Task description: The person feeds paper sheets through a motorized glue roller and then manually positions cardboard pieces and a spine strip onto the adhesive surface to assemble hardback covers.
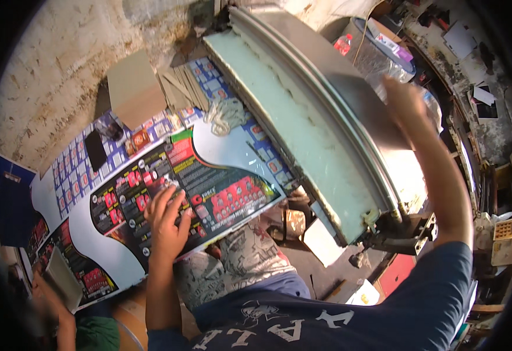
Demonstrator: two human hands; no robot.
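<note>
My left hand (168, 222) rests on a large glossy printed sheet (221, 199), black, red and white with curved white bands, lying across the table in front of me. Its fingers are spread and slightly bent, and I see nothing gripped in them. My right arm is raised to the right, and the right hand (405, 105) is over the far side of a long pale-green machine (291, 123) with a curved grey metal cover (332, 76). Motion blur smears those fingers, so whether they hold anything is unclear.
A block of brown board (134, 88), loose strips (183, 88), a bundle of whitish cord (225, 116), a dark phone (96, 150) and a glass (111, 127) lie at the back. At lower left another person's hand (48, 292) holds a grey-brown stack (63, 278).
</note>
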